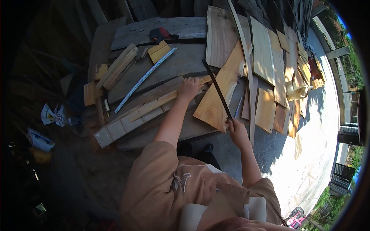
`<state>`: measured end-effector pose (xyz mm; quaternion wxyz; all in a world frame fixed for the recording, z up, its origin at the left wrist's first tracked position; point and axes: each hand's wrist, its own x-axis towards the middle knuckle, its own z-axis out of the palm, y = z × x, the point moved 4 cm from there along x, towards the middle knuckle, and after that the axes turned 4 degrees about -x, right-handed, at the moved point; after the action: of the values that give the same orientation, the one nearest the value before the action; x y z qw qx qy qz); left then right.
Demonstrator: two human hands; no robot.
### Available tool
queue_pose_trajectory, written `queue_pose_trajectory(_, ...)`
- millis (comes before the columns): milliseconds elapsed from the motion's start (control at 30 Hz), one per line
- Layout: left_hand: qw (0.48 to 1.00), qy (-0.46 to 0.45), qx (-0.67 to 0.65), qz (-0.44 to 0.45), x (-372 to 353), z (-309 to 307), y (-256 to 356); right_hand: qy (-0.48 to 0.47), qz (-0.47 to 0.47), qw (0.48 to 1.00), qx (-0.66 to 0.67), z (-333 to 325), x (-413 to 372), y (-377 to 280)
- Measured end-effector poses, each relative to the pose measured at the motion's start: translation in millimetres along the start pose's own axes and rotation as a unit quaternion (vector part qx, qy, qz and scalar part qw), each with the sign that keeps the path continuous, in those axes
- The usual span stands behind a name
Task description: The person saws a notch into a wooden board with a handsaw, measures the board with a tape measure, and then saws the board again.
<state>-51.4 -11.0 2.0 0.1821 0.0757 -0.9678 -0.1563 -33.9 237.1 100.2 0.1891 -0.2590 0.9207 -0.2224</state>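
My left hand (188, 89) is closed over a narrow wooden strip (154, 104), pressing it down on a pale wooden beam (115, 131). The strip's right end (206, 79) sticks out past my fingers. My right hand (237, 133) grips the near end of a long, thin black saw-like tool (217, 89), seen edge-on. It slants up and to the left, crossing close to the strip's end. Under it lies a wide yellowish board (216, 100) with a wavy edge. A white measuring tape (144, 79) lies stretched out left of my left hand.
A red and black tool (162, 34) lies at the back beside a small wooden block (159, 51). Stacked sticks (117, 67) are at the left. Several boards (262, 50) and a long thin batten (246, 57) fill the right, with a cream-coloured jug (296, 92) beyond.
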Motion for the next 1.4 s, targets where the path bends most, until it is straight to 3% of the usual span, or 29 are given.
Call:
queue_pose_trajectory(133, 0.995, -0.071, -0.011, -0.067, 3.0, -4.0, 1.6, 0.044, 0.038, 0.987, 0.147, -15.3, -19.4, 0.3)
queue_pose_trajectory(167, 0.996, -0.043, -0.032, -0.067, 1.3, -3.1, 2.4, 0.022, 0.059, 0.991, 0.116, -16.5, -20.8, 4.1)
queue_pose_trajectory(233, 0.996, -0.007, -0.047, -0.080, -2.7, -18.8, 5.2, 0.062, 0.002, 0.996, 0.057, -17.3, -20.9, 6.2)
queue_pose_trajectory(333, 0.981, -0.078, -0.106, -0.143, -14.7, -41.3, 3.4, 0.027, 0.015, 0.999, 0.016, -16.7, -11.3, 8.3)
queue_pose_trajectory(433, 0.979, -0.068, -0.071, -0.181, -42.4, -54.9, -13.3, 0.047, -0.010, 0.999, 0.004, -11.6, 9.9, 17.5)
queue_pose_trajectory(467, 0.976, -0.060, -0.063, -0.197, -52.7, -59.7, -19.1, 0.087, -0.068, 0.994, 0.009, -8.4, 19.2, 23.3)
queue_pose_trajectory(600, 0.960, -0.047, -0.004, -0.277, -107.3, -80.7, -35.5, 0.046, -0.021, 0.998, -0.049, -4.1, 63.0, 37.8)
queue_pose_trajectory(767, 0.893, 0.010, 0.076, -0.442, -162.4, -116.3, -36.0, 0.054, -0.049, 0.995, -0.070, 16.1, 130.5, 79.7)
queue_pose_trajectory(833, 0.848, -0.072, 0.077, -0.520, -178.2, -112.7, -41.6, 0.057, -0.084, 0.994, -0.048, 19.8, 145.0, 80.0)
queue_pose_trajectory(867, 0.837, -0.064, 0.081, -0.537, -183.4, -113.1, -41.3, 0.058, -0.078, 0.993, -0.067, 24.8, 154.4, 87.3)
queue_pose_trajectory(1100, 0.815, -0.067, 0.071, -0.571, -193.8, -105.4, -21.2, 0.006, -0.148, 0.984, -0.096, 52.1, 182.7, 123.5)
queue_pose_trajectory(1133, 0.824, -0.059, 0.058, -0.561, -190.2, -106.4, -19.9, -0.037, -0.111, 0.983, -0.145, 47.6, 181.8, 119.5)
queue_pose_trajectory(1233, 0.817, -0.064, 0.035, -0.571, -192.2, -111.1, -17.3, 0.000, -0.182, 0.964, -0.194, 46.8, 186.8, 120.1)
queue_pose_trajectory(1267, 0.813, -0.068, 0.029, -0.577, -193.1, -110.8, -19.0, -0.009, -0.133, 0.976, -0.171, 46.9, 189.5, 123.1)
queue_pose_trajectory(1400, 0.811, -0.075, 0.026, -0.580, -194.6, -113.6, -26.8, 0.006, -0.142, 0.970, -0.196, 50.0, 203.3, 122.5)
